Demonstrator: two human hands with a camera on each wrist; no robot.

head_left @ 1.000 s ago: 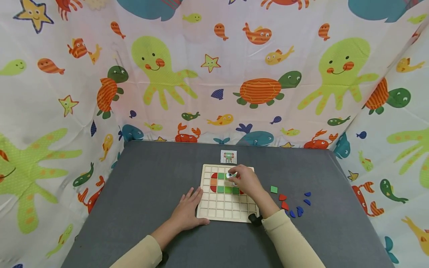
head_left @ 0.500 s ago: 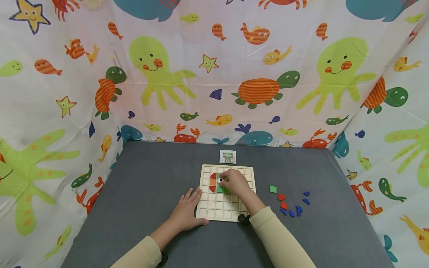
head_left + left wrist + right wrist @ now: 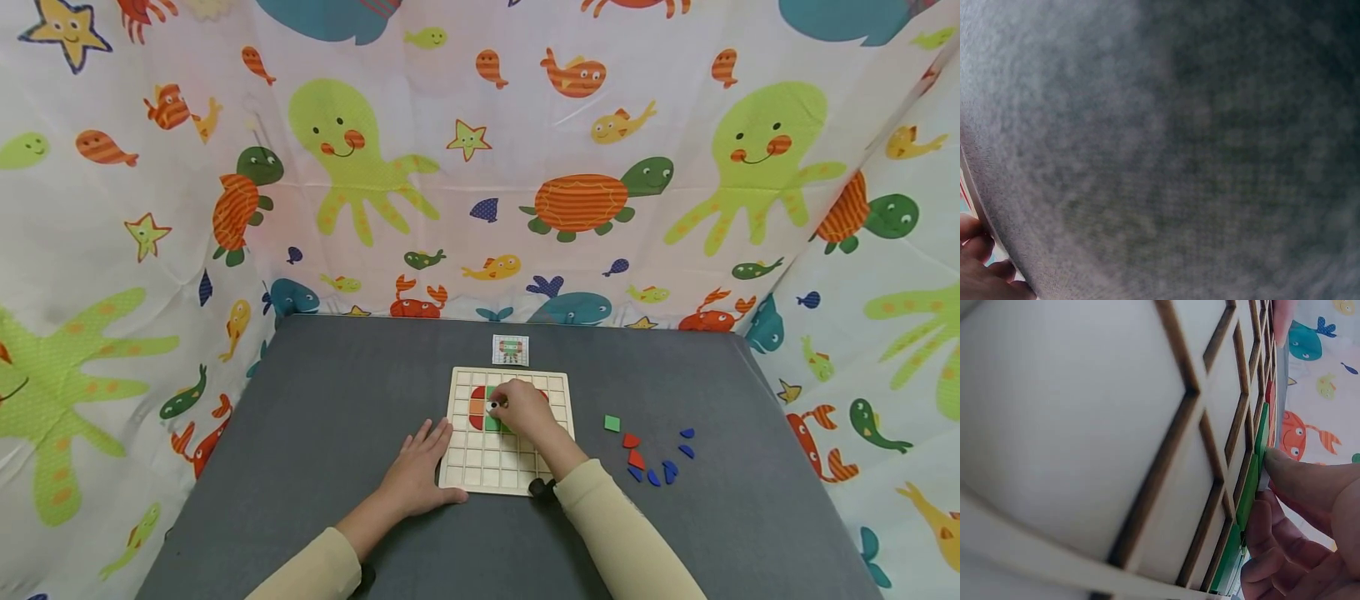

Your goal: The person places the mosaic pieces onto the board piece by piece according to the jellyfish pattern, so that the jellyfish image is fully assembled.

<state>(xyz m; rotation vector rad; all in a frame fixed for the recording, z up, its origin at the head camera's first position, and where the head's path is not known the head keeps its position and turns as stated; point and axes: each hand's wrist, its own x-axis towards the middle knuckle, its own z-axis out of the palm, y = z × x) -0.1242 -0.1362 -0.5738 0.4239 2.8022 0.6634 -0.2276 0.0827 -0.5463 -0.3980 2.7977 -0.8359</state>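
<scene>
A wooden grid board (image 3: 491, 468) lies on the grey table. At its left edge rests my left hand (image 3: 416, 475), fingers extended and thumb by the front corner. Over the upper middle of the grid, my right hand (image 3: 525, 410) pinches a small white tile with a black dot (image 3: 492, 406), low among the coloured pieces. The right wrist view has the thumb and fingers right at the board, beside green tiles (image 3: 1247, 494) set in the cells. Red pieces (image 3: 476, 422) and an orange square (image 3: 476, 407) sit at the group's left. The right hand hides part of the group.
Behind the board lies a small picture card (image 3: 511, 351) with a coloured figure on a grid. To the right are a loose green square (image 3: 612, 423), red pieces (image 3: 636, 459) and several blue pieces (image 3: 670, 472). A sea-animal curtain (image 3: 420, 192) hangs beyond the table.
My right hand has moved left across the board with the white tile, from the right part of the coloured group to its left part, then nearly stopped. The left hand has stayed in place.
</scene>
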